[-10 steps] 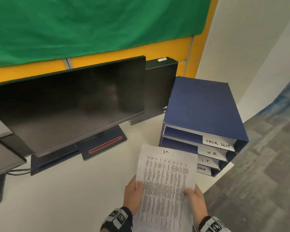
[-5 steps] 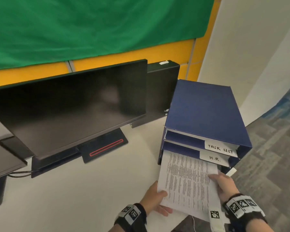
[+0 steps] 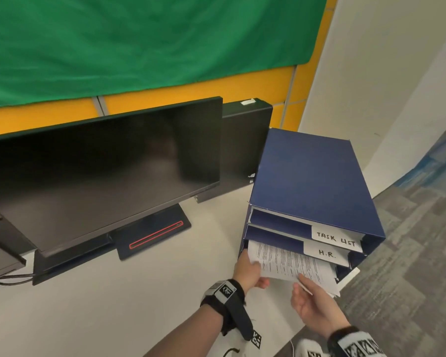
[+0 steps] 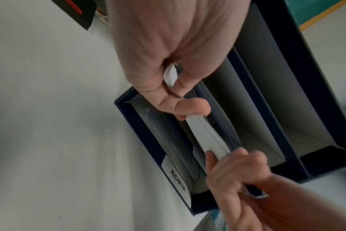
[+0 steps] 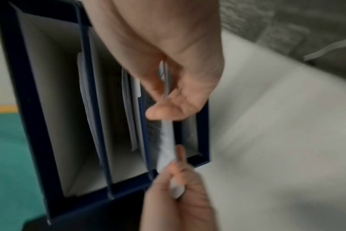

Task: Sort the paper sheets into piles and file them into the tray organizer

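Hands feeding sheets (image 3: 291, 264) into the organizer (image 3: 312, 181).
Left hand (image 3: 247, 273) and right hand (image 3: 313, 302) pinch the stack, lower right, half inside the slot under "H.R."; next, probably push fully in and release.

My left hand (image 3: 246, 273): bare, no glove, no ring visible.
My left wrist: black fabric wristband (image 3: 218, 296) carrying a white square tag (image 3: 225, 291) printed with a black-and-white coded pattern. A black elongated unit (image 3: 238, 320) is strapped along the forearm side, ending beside a second small coded marker (image 3: 256, 340). A thin black cable (image 3: 231, 351) loops below it.
My left forearm: bare, no sleeve in view.
My right hand (image 3: 313, 304): bare, no ring visible.
My right wrist: black band (image 3: 341, 333) with white coded tags (image 3: 358, 347) in black-and-white squares; another white tagged piece (image 3: 309, 350) sits beside it at the frame's bottom edge.
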A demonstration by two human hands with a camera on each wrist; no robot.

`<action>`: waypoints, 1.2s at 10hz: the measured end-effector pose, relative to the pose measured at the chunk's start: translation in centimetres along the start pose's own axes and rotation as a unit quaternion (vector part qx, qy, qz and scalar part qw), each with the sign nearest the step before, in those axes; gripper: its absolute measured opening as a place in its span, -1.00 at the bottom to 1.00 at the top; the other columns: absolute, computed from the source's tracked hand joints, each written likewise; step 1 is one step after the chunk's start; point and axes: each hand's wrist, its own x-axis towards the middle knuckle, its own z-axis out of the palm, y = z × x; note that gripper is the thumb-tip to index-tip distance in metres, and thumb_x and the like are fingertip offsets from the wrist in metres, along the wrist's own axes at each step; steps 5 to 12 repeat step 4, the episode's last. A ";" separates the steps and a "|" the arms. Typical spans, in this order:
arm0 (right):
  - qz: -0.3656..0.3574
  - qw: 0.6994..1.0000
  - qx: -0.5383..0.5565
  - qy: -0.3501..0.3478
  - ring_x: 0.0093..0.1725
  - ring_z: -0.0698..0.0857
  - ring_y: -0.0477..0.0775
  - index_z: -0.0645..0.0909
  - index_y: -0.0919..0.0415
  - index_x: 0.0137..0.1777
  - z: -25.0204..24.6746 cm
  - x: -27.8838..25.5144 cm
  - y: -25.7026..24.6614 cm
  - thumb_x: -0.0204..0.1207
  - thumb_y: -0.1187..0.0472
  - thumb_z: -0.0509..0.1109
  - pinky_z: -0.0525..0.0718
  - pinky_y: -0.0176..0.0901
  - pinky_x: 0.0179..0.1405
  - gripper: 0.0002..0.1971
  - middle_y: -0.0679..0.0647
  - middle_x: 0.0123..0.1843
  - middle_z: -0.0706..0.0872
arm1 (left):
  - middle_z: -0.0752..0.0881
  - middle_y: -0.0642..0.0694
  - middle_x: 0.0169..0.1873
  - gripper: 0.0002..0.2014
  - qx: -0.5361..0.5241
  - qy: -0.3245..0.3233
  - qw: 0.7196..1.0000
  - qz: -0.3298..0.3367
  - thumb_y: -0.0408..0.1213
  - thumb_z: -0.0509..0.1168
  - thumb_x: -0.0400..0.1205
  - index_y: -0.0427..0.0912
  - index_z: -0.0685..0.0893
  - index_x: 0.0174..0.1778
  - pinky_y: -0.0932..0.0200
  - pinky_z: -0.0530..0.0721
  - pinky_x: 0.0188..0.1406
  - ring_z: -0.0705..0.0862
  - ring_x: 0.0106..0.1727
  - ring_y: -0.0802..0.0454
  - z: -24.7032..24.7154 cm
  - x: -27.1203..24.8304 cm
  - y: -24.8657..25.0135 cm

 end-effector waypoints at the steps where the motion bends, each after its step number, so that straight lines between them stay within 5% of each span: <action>1: -0.022 0.998 0.044 0.030 -0.58 0.76 0.04 0.55 0.36 -0.09 1.6 2.7 -2.0 0.54 0.42 0.32 0.70 -0.24 -0.66 -1.00 0.20 -0.55 0.76 | 0.70 -0.19 -0.04 -0.67 -0.020 -0.004 1.000 0.004 -0.12 0.20 0.65 -0.12 0.36 0.29 0.18 0.72 -0.51 0.69 -0.54 0.03 -1.0 0.0 0.8; 2: -0.081 0.996 0.024 -0.017 -0.47 0.81 0.03 0.51 0.39 0.08 2.8 4.3 -3.4 -0.01 0.51 0.66 0.77 -0.23 -0.42 -0.38 0.18 -0.51 0.79 | 0.63 -0.19 0.00 -0.62 -0.025 -0.007 1.000 0.009 0.15 0.19 0.61 0.01 0.38 0.21 0.11 0.77 -0.39 0.70 -0.43 -0.02 -3.0 -1.0 0.8; 3: -0.082 0.991 0.070 -0.080 -0.20 0.83 0.20 0.51 0.37 0.07 2.8 5.6 -3.4 -0.52 0.50 0.76 0.73 0.03 0.10 -0.02 0.29 -0.26 0.84 | 0.63 -0.19 -0.04 -0.71 -0.001 -0.007 0.999 0.034 0.13 0.18 0.62 0.01 0.45 0.08 0.10 0.74 -0.38 0.69 -0.42 -0.02 -5.8 -2.4 -0.2; 4: -0.068 0.994 0.028 -0.081 -0.10 0.83 0.26 0.51 0.24 0.17 3.3 5.9 -1.2 0.52 0.51 0.30 0.72 0.16 0.11 -0.72 0.27 0.13 0.77 | 0.67 -0.12 -0.15 -0.79 0.052 -0.009 0.998 0.040 0.05 0.23 0.61 -0.01 0.55 -0.03 0.11 0.67 -0.42 0.65 -0.45 0.02 -9.3 -5.4 -2.9; 12: -0.068 0.994 0.028 -0.081 -0.10 0.83 0.26 0.51 0.24 0.17 3.3 5.9 -1.2 0.52 0.51 0.30 0.72 0.16 0.11 -0.72 0.27 0.13 0.77 | 0.67 -0.12 -0.15 -0.79 0.052 -0.009 0.998 0.040 0.05 0.23 0.61 -0.01 0.55 -0.03 0.11 0.67 -0.42 0.65 -0.45 0.02 -9.3 -5.4 -2.9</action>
